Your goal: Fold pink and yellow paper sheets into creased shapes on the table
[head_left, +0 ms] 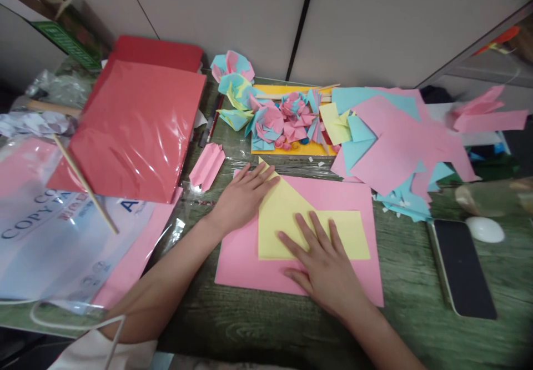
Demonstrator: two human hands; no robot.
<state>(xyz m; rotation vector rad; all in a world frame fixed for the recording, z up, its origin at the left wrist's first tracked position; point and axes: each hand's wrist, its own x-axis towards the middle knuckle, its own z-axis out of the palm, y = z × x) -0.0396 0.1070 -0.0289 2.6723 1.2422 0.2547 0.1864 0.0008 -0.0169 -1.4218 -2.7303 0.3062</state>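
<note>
A yellow sheet of paper (287,209), folded into a diagonal flap, lies on a larger pink sheet (345,192) on the green table. My left hand (241,195) lies flat with fingers stretched out on the yellow paper's upper left corner. Over the yellow sheet's lower middle, my right hand (322,261) presses down flat, fingers spread. Neither hand holds anything.
Folded paper flowers (270,114) lie at the back on an orange sheet. Loose pink and blue papers (395,142) pile at the right. A red paper pack (133,125) and copy paper wrapper (50,231) sit left. A phone (464,267) lies at right.
</note>
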